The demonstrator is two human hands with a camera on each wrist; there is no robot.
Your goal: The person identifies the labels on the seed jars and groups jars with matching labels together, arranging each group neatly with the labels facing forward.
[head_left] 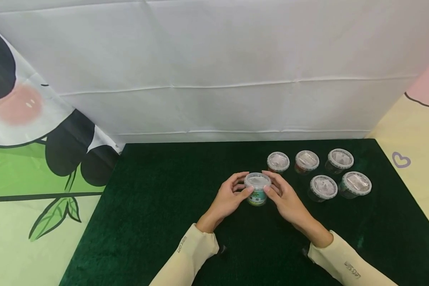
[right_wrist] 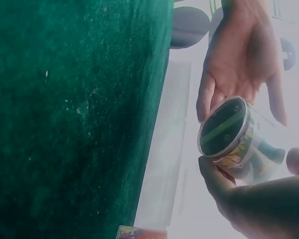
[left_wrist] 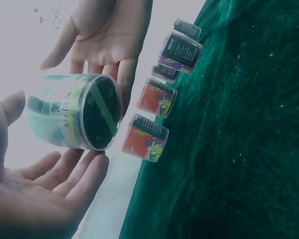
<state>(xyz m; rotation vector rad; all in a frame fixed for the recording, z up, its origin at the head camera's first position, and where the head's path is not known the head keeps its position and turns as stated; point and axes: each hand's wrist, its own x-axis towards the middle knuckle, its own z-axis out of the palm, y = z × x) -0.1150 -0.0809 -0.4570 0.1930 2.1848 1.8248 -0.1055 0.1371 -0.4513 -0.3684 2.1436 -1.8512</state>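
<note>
A small clear plastic tub (head_left: 257,190) with a transparent lid and a green-blue printed label is held between both hands. My left hand (head_left: 230,196) grips its left side, thumb toward the front and fingers behind. On the opposite side, my right hand (head_left: 286,200) holds it in the same way. The left wrist view shows the tub (left_wrist: 72,112) raised off the cloth, its dark round base with a green stripe facing that camera. In the right wrist view the tub (right_wrist: 244,142) also hangs clear of the cloth, fingertips at its wall.
Several similar lidded tubs stand on the right of the dark green cloth (head_left: 157,214), among them a back-row tub (head_left: 306,160) and a front-row tub (head_left: 323,187). White fabric (head_left: 214,67) rises behind the table; printed cartoon fabric (head_left: 25,167) hangs at the left.
</note>
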